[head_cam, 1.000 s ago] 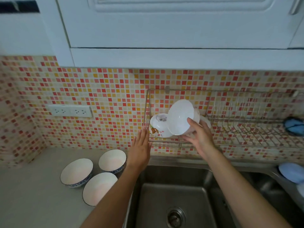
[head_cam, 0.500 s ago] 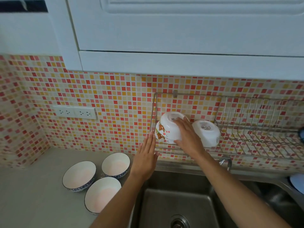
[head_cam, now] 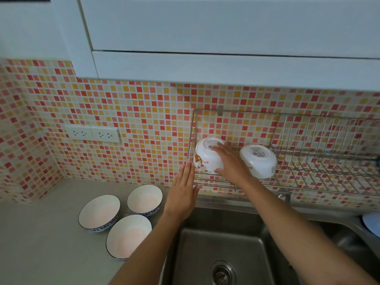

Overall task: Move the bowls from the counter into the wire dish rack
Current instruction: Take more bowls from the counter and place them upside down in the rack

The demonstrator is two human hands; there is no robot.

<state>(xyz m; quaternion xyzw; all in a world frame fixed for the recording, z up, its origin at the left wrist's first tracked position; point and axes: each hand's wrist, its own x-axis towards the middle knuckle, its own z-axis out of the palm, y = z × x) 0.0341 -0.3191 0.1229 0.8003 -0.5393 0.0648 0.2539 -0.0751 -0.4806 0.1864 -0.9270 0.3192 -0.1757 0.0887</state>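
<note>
**Two bowls upturned in the rack, three on the table**

The right hand lies over a white ceramic bowl with an orange-and-red printed pattern, which sits upside down at the left end of the wall-hung wire dish rack. Its fingers are spread across the bowl's upturned base and side, with the thumb low against the bowl's near wall. A printed sticker shows on the base just beyond the fingertips; its writing is too small to read.

Just right of that hand, a plain white ceramic bowl also rests upside down in the rack, near the first bowl but apart from it. It carries a similar sticker with a small code block, likewise unreadable.

The left hand is held flat and upright, fingers straight and pressed together, their tips at the left wire edge of the rack just beside the patterned bowl. It holds nothing.

Below and left of the left hand, three white bowls with blue-patterned rims stand upright on the grey table: a left one, a back one nearest the wrist, and a front one partly covered by the left forearm. They sit close together.

Under both forearms lies a stainless steel sink with a round drain. On the mosaic tile wall left of the hands is a white double power socket. White cupboards hang above.
</note>
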